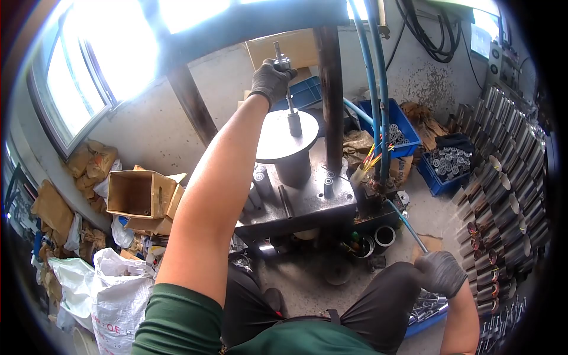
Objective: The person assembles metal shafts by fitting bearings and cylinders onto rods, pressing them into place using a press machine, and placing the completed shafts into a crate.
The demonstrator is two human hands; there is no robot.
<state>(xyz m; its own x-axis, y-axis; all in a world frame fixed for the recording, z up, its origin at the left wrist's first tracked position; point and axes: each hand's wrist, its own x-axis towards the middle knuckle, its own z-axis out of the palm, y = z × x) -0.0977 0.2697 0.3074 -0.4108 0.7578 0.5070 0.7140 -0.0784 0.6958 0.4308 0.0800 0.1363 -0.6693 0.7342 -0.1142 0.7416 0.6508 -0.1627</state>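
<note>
One metal shaft (282,60) is being held above the round plate (273,137); it could be tipped, perhaps, by a slackened grip. By the left hand's (272,81) fingers it is snugly encircled. Right of the plate, a lever (407,226) is met by the right hand (441,274); its fingers' closure cannot be told.

Cardbd box (163,199) nr wht sack (120,299); blk cables (436,57) by wall (408,77).

It is a workshop, apparently for metalwork, though glare and dark edges blur the view: a heavy machine frame (330,89) and blue hoses (377,59) rise at one o'clock, a blue crate (409,148) of metal parts sits at two, metal tubes (509,195) are stacked at three.
</note>
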